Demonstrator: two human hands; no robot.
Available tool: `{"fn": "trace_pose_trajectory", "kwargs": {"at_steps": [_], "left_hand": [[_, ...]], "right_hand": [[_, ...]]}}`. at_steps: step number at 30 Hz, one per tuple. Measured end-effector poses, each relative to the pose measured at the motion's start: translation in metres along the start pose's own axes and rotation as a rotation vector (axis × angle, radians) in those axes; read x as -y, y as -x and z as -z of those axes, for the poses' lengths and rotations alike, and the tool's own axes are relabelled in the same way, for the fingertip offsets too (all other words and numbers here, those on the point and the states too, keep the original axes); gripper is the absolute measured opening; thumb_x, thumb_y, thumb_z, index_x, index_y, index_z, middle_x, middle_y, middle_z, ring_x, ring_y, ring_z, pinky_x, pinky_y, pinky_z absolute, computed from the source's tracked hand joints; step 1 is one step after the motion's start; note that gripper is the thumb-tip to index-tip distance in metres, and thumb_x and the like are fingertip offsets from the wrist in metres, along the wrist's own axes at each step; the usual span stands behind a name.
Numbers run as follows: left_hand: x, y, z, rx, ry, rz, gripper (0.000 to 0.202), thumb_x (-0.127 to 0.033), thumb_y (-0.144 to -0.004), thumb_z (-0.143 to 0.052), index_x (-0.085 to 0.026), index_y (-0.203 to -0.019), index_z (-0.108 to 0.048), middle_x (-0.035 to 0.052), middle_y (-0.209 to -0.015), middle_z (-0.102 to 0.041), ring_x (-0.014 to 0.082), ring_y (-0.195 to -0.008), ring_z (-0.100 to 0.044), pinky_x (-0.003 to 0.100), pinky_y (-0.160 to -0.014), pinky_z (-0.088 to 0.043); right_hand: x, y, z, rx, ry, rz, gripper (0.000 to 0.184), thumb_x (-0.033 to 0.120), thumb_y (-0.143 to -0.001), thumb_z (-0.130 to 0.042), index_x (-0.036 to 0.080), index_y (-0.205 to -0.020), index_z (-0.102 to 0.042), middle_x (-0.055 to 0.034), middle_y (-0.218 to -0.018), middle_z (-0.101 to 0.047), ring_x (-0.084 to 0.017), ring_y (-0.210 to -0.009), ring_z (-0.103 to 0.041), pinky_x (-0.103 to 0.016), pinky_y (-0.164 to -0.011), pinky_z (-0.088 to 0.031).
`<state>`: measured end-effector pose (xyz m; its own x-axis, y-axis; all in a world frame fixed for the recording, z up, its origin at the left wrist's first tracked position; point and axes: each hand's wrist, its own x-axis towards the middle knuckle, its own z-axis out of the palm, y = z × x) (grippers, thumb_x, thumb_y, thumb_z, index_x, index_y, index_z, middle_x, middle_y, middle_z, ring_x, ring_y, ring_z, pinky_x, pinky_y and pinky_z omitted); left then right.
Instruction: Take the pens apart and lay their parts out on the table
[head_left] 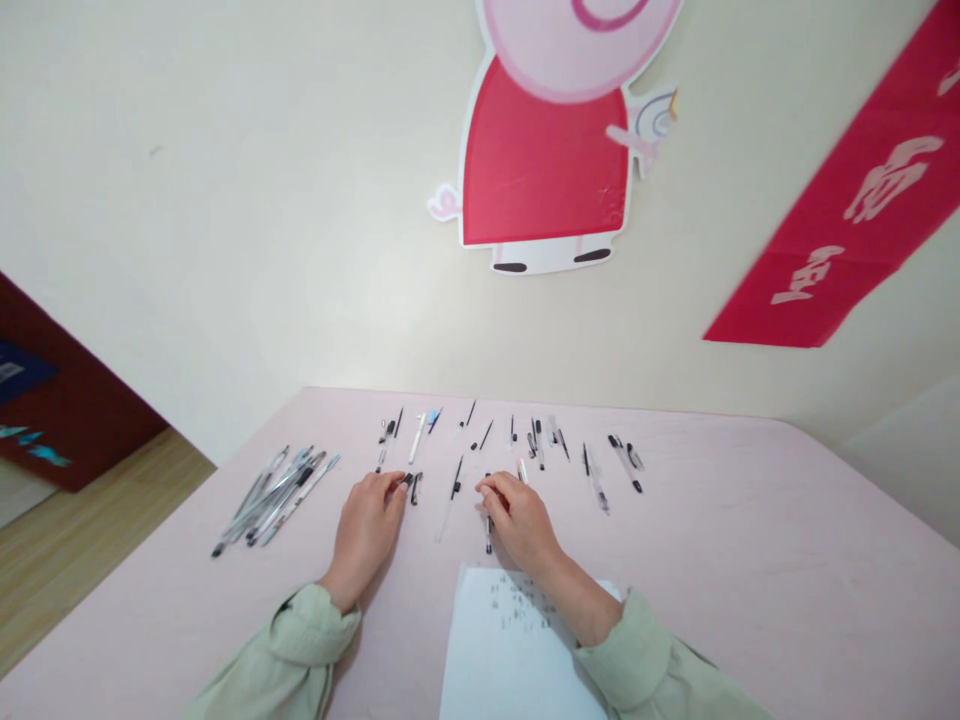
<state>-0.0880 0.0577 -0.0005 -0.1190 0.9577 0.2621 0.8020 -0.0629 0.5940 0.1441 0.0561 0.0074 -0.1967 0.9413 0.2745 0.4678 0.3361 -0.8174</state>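
My left hand rests on the pink table, fingers curled, its fingertips pinching a small black pen cap. Just beside it lies another small black pen piece. My right hand is closed around a thin pen whose dark tip points toward me. A clear pen barrel lies between the two hands. A white paper sheet with small scribbles sits under my right wrist.
A bundle of several clear pens lies at the left of the table. Several loose pens and pen parts are spread in a row along the far side. The wall behind carries a cartoon pig cutout and a red banner.
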Motion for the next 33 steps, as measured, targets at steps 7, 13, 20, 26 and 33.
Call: {"fn": "trace_pose_trajectory", "kwargs": {"at_steps": [7, 13, 20, 26, 33], "left_hand": [[0.005, 0.006, -0.001, 0.028, -0.173, -0.06, 0.033, -0.03, -0.088, -0.041, -0.016, -0.109, -0.062, 0.0093, -0.096, -0.062, 0.0253, -0.093, -0.06, 0.038, -0.085, -0.047], [-0.005, 0.014, 0.001, 0.048, -0.177, -0.039, 0.034, -0.027, -0.091, -0.035, -0.018, -0.116, -0.056, 0.0089, -0.105, -0.059, 0.0228, -0.094, -0.062, 0.036, -0.081, -0.049], [-0.006, 0.014, -0.002, 0.047, -0.112, -0.059, 0.034, -0.022, -0.089, -0.034, -0.016, -0.113, -0.057, 0.0096, -0.104, -0.06, 0.0227, -0.092, -0.062, 0.037, -0.085, -0.049], [-0.002, 0.012, -0.002, 0.03, -0.044, -0.061, 0.032, -0.025, -0.088, -0.037, -0.014, -0.11, -0.059, 0.0098, -0.101, -0.06, 0.0226, -0.092, -0.062, 0.036, -0.084, -0.049], [0.025, 0.008, 0.038, -0.025, -0.351, -0.094, 0.034, -0.032, -0.09, -0.035, -0.015, -0.109, -0.059, 0.0112, -0.101, -0.06, 0.0248, -0.091, -0.062, 0.037, -0.081, -0.049]], "right_hand": [[0.001, 0.0, 0.002, 0.021, 0.056, 0.031, 0.021, 0.023, -0.093, -0.044, 0.021, -0.085, -0.063, -0.003, -0.083, -0.064, -0.018, -0.08, -0.058, -0.028, -0.071, -0.038], [0.001, 0.0, 0.001, 0.013, 0.038, 0.039, 0.02, 0.023, -0.092, -0.045, 0.022, -0.084, -0.063, -0.003, -0.083, -0.065, -0.018, -0.079, -0.059, -0.029, -0.071, -0.039], [0.002, 0.0, 0.001, 0.028, 0.057, 0.041, 0.021, 0.023, -0.092, -0.045, 0.022, -0.083, -0.064, -0.0028, -0.081, -0.065, -0.018, -0.079, -0.058, -0.029, -0.071, -0.039], [-0.001, 0.0, 0.0, 0.02, 0.043, 0.038, 0.021, 0.025, -0.093, -0.045, 0.023, -0.083, -0.064, -0.0025, -0.083, -0.065, -0.018, -0.079, -0.059, -0.028, -0.072, -0.039], [-0.003, 0.001, 0.0, 0.025, 0.047, 0.042, 0.021, 0.025, -0.094, -0.045, 0.022, -0.083, -0.063, -0.0023, -0.082, -0.065, -0.018, -0.079, -0.059, -0.028, -0.072, -0.039]]}}
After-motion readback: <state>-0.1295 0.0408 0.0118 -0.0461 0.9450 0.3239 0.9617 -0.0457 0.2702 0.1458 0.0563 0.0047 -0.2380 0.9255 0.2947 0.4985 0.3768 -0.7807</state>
